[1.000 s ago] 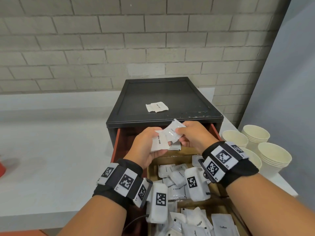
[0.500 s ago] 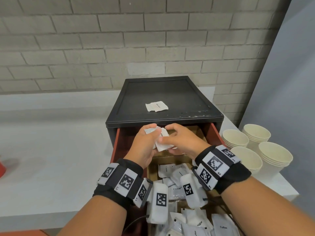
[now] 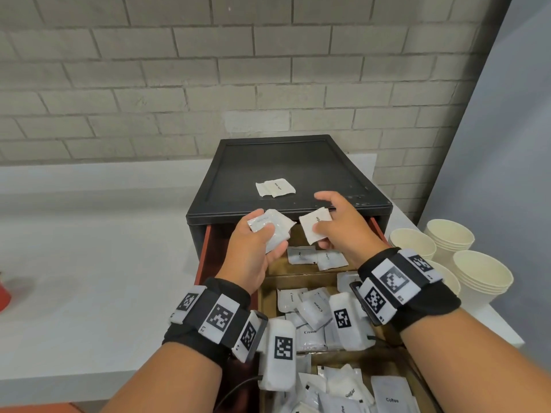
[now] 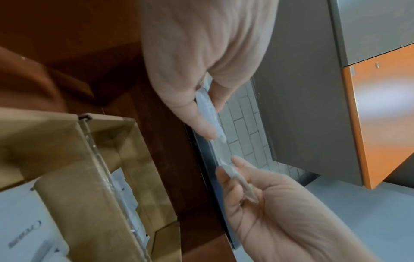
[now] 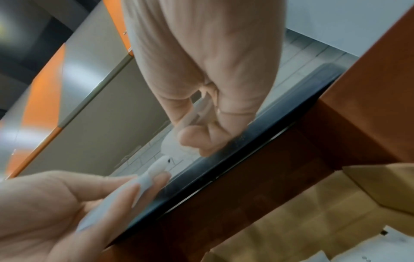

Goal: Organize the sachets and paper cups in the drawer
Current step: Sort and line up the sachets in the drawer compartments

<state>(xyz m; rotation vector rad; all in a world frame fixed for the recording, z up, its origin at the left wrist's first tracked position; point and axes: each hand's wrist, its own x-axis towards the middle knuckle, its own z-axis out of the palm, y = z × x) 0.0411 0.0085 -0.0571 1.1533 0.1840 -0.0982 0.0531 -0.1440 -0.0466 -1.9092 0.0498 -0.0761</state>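
Note:
Over the back of the open drawer (image 3: 205,251), my left hand (image 3: 264,234) grips a small stack of white sachets (image 3: 275,231). My right hand (image 3: 326,226) pinches a single white sachet (image 3: 313,229) just to the right of them, with a small gap between. In the left wrist view the left hand (image 4: 201,113) holds the stack edge-on (image 4: 208,109). The right hand (image 5: 197,134) pinches its sachet (image 5: 190,117) in the right wrist view. More sachets (image 3: 310,311) labelled Cream, Sugar and Coffee fill the drawer's cardboard compartments. Stacks of paper cups (image 3: 480,272) stand to the right.
The drawer belongs to a black cabinet (image 3: 343,171) against a brick wall, with two loose sachets (image 3: 275,187) lying on its top. A white counter (image 3: 89,248) stretches to the left. A grey panel (image 3: 507,144) rises behind the cups.
My hands were together on one bundle of sachets. They have drawn apart, the right taking one sachet to the right, the left keeping the others.

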